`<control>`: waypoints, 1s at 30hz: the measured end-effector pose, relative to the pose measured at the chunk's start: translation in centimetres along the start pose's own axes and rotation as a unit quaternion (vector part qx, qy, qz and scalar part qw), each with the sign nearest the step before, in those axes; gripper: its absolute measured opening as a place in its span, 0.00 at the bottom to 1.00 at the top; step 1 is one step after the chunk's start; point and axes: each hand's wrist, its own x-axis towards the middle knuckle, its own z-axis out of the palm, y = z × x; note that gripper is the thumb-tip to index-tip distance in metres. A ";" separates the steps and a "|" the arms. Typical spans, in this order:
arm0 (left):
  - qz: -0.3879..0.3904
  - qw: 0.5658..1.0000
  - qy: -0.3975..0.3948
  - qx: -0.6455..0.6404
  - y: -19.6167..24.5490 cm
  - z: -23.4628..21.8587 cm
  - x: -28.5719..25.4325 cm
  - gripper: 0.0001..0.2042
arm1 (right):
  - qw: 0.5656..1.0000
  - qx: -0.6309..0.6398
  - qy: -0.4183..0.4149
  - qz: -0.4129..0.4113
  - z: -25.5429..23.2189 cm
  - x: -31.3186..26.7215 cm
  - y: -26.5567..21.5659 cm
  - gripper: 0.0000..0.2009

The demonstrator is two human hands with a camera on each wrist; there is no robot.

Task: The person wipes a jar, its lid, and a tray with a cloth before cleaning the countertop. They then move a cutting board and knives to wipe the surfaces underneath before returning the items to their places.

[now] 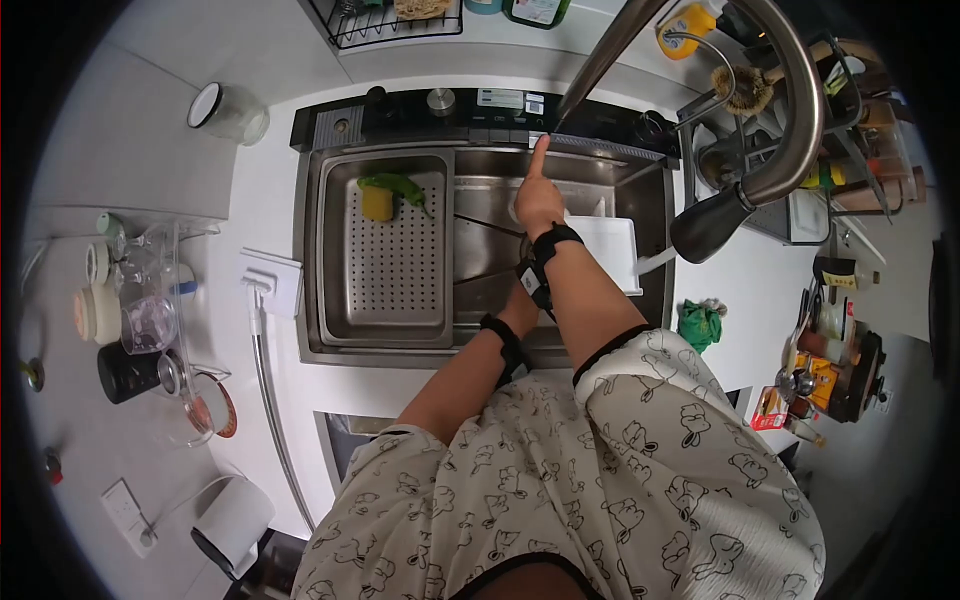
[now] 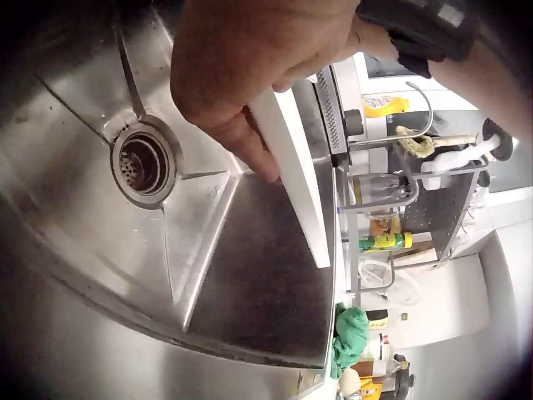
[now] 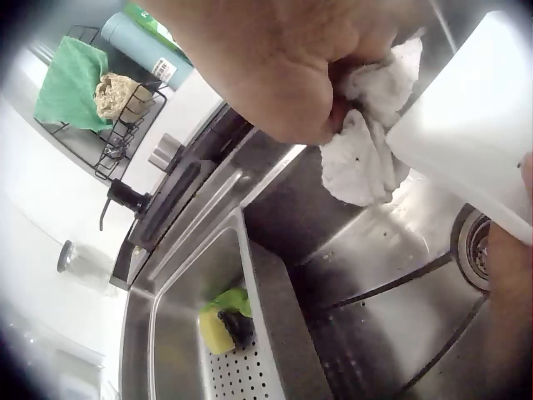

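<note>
My left hand point(image 2: 258, 67) grips a white rectangular tray point(image 1: 612, 250) by its edge, tilted over the right basin. In the head view the right forearm hides most of that hand. My right hand point(image 1: 540, 203) is above the same basin, its index finger stretched to the front of the black control panel point(image 1: 600, 122) behind the sink. The other fingers curl round a crumpled white cloth point(image 3: 362, 162), whose lower end hangs close beside the tray's corner in the right wrist view.
A perforated steel insert point(image 1: 370, 300) fills the left basin, holding a yellow sponge point(image 1: 377, 204) and something green point(image 1: 405, 188). The faucet point(image 1: 710, 220) arches over the right side. A drain point(image 2: 143, 165) lies in the basin floor. A green cloth point(image 1: 700, 325) sits on the right counter.
</note>
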 end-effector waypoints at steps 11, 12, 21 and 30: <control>0.088 0.994 0.019 0.061 0.0 0.7 0.8 0.17 | 0.625 0.777 -0.021 0.068 1.1 4.2 -1.6 0.09; 0.122 0.983 0.028 0.137 0.0 0.8 1.0 0.17 | 0.524 0.838 -0.030 0.150 0.5 3.7 -2.2 0.09; 0.064 0.994 -0.059 -0.063 -4.1 -1.3 -0.5 0.24 | 0.853 0.364 0.065 -0.368 -0.8 -7.3 -1.9 0.17; -0.214 0.890 0.067 -0.396 8.4 -2.2 -3.8 0.23 | 0.943 0.147 0.224 -0.197 -4.1 -14.1 16.1 0.12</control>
